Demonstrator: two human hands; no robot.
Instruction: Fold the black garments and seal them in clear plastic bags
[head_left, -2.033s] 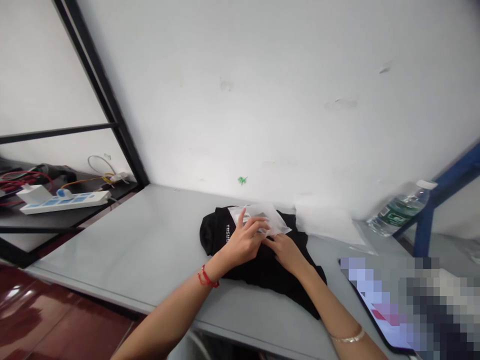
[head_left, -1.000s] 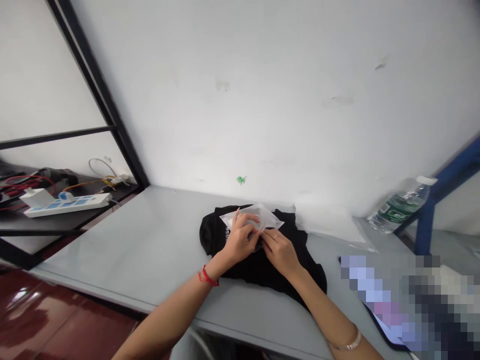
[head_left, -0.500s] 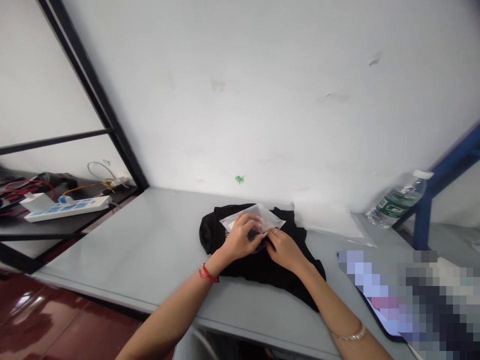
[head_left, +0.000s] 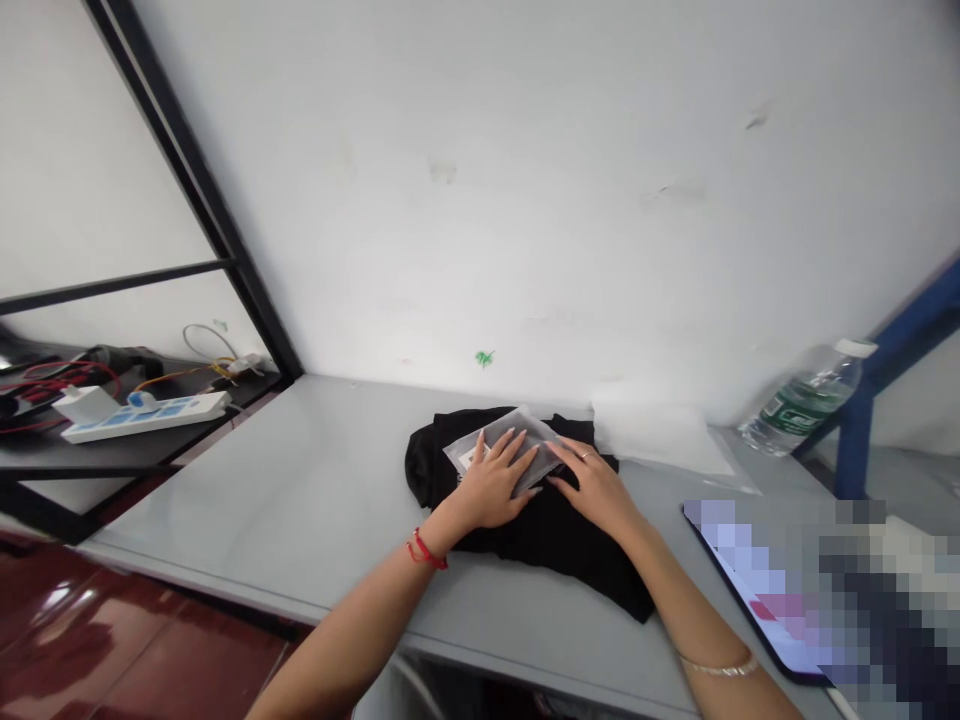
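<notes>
A folded black garment [head_left: 525, 545] lies on the grey table, with a bit of white print near its left side. On top of it rests a small frosted plastic bag [head_left: 529, 425], which has a white label near its left corner. My left hand [head_left: 491, 490] lies flat across the bag with fingers spread, pressing it down. At the bag's right corner, my right hand [head_left: 598, 490] touches the edge with its fingertips, the fingers apart. Neither hand grips anything that I can see. What is inside the bag cannot be made out.
Behind the garment on the right, a larger frosted plastic bag [head_left: 660, 435] lies against the wall. A water bottle [head_left: 804, 405] leans near a blue post [head_left: 855, 450]. A tablet or phone [head_left: 739, 580], partly blurred, sits at right. A power strip [head_left: 150, 415] and cables occupy a black shelf at left.
My left hand has gone from curled fingers to lying flat and spread on the bag. The bag now lies flatter, and my right hand's fingers have spread out at its right corner.
</notes>
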